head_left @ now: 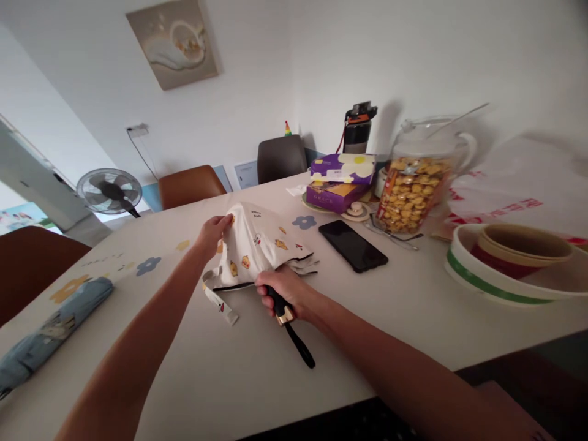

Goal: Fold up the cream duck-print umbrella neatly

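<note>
Left of the phone (pixel 353 245), we hold the umbrella (pixel 252 242), our right hand (pixel 285 290) clasped round its handle (pixel 278 301) and left hand (pixel 215 234) pinching the loose canopy, apparently arranging it, the next move seemingly calling for a steady grip and evenly laid cloth.

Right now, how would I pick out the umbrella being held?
Over the pale table, find the left hand and right hand. The right grips the black handle of a white umbrella. Small yellow cartoon prints set it apart from the blue umbrella lying at left.
</note>
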Available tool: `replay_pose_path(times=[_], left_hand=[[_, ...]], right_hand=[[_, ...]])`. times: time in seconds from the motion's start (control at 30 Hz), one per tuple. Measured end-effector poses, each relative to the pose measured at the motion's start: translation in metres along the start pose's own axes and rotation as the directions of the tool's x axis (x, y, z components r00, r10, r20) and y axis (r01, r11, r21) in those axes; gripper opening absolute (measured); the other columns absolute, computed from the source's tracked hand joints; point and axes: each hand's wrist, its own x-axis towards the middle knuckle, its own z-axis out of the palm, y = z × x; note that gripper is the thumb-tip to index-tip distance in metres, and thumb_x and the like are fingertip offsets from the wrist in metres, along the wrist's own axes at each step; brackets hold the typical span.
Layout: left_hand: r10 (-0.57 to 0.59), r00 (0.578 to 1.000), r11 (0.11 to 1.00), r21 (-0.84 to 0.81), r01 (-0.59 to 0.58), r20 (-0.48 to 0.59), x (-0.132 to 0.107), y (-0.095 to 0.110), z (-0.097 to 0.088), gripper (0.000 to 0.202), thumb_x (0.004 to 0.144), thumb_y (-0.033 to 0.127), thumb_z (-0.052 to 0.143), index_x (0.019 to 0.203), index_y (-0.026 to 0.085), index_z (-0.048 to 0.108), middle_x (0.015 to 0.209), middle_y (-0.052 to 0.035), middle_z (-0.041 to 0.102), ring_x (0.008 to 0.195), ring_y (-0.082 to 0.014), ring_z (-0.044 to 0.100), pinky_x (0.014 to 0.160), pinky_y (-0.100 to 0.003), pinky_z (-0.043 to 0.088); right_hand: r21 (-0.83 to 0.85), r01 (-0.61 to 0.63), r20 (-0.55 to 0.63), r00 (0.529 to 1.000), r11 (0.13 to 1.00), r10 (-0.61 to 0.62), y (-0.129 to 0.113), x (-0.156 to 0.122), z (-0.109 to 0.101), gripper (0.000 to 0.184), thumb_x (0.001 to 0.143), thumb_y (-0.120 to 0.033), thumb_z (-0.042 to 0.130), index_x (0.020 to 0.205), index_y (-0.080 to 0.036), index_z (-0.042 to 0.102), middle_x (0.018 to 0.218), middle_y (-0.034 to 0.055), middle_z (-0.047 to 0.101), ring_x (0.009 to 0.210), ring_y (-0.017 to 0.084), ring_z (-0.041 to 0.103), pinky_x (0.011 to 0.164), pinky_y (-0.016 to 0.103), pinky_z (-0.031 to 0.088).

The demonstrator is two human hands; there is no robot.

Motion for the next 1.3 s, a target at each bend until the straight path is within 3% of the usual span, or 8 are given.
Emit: replay_pose_path(times=[0.2,0.4,0.57,0.67,0.77,0.9,1.13,1.3], left_hand=[[0.010,0.992,0.994,-0.108,-0.023,-0.122,0.006,-0.008,-0.018,0.038,0.051,0.044,0.074,0.073,0.014,0.062,0.066,0.0011,0.057,0.062,-0.0099,0.048,0.061,-0.023,0.039],[0.336,0.916,0.892,0.387,-0.235,-0.219,0.004,-0.010,-0.025,0.023,0.072,0.040,0.056,0.071,0.018,0.062,0.067,-0.0001,0.058,0.067,-0.0149,0.050,0.066,-0.027,0.037],[0.413,0.874,0.807,0.547,-0.221,-0.256,-0.021,-0.008,-0.012,0.012,0.073,0.024,0.054,0.083,0.019,0.058,0.086,-0.0055,0.060,0.086,-0.0210,0.052,0.082,-0.035,0.037],[0.438,0.866,0.854,0.411,-0.318,-0.241,-0.053,0.002,0.012,0.019,0.079,0.028,0.049,0.095,0.019,0.054,0.099,-0.0078,0.058,0.092,-0.0191,0.052,0.081,-0.033,0.040],[0.253,0.963,0.932,0.290,-0.217,-0.092,-0.078,0.013,0.037,0.032,0.074,0.043,0.058,0.093,0.017,0.056,0.097,-0.0087,0.060,0.093,-0.0208,0.054,0.081,-0.033,0.041],[0.027,0.998,0.996,0.091,-0.021,-0.064,-0.082,0.016,0.058,0.041,0.064,0.047,0.068,0.087,0.014,0.059,0.084,-0.0088,0.063,0.083,-0.0234,0.058,0.073,-0.034,0.044],[-0.202,0.927,0.832,-0.444,0.332,0.315,-0.072,0.020,0.063,0.044,0.069,0.042,0.063,0.100,0.012,0.060,0.082,-0.0096,0.068,0.079,-0.0252,0.064,0.079,-0.040,0.051],[-0.102,0.929,0.799,-0.526,0.290,0.356,-0.074,0.033,0.057,0.047,0.072,0.040,0.057,0.109,0.012,0.057,0.091,-0.0105,0.068,0.092,-0.0292,0.063,0.088,-0.044,0.049]], right_hand=[[0.050,0.010,0.067,0.998,0.999,-0.013,-0.001,-0.003,0.002,0.016,0.070,-0.013,0.049,0.057,-0.016,0.042,0.047,-0.0049,0.043,0.033,0.006,0.039,0.030,0.019,0.038],[0.006,-0.022,0.023,1.000,1.000,0.021,-0.001,-0.005,0.004,0.018,0.072,-0.014,0.048,0.055,-0.017,0.041,0.041,-0.0043,0.042,0.032,0.007,0.040,0.031,0.019,0.038],[-0.109,0.013,-0.120,0.992,0.994,-0.026,-0.002,-0.004,0.005,0.019,0.071,-0.013,0.049,0.054,-0.017,0.043,0.037,-0.0043,0.041,0.029,0.007,0.039,0.028,0.018,0.036],[-0.125,0.036,-0.153,0.987,0.991,-0.055,0.000,-0.001,0.005,0.019,0.069,-0.012,0.051,0.052,-0.017,0.044,0.037,-0.0031,0.043,0.030,0.008,0.041,0.028,0.018,0.036],[-0.174,0.052,-0.195,0.977,0.983,-0.086,0.004,0.003,0.006,0.019,0.067,-0.011,0.052,0.051,-0.017,0.043,0.035,-0.0027,0.042,0.028,0.009,0.041,0.026,0.019,0.035],[-0.256,0.079,-0.184,0.974,0.963,-0.129,0.010,0.004,0.007,0.017,0.063,-0.011,0.053,0.051,-0.018,0.044,0.033,-0.0026,0.043,0.025,0.011,0.041,0.023,0.020,0.031],[-0.275,0.148,-0.053,0.984,0.950,-0.168,0.012,0.005,0.002,0.016,0.066,-0.017,0.051,0.051,-0.017,0.046,0.036,-0.0010,0.047,0.027,0.011,0.045,0.026,0.020,0.036],[-0.270,0.270,0.081,0.963,0.924,-0.257,0.011,0.007,-0.002,0.016,0.066,-0.019,0.050,0.051,-0.016,0.047,0.037,-0.0006,0.049,0.029,0.011,0.047,0.027,0.020,0.038]])
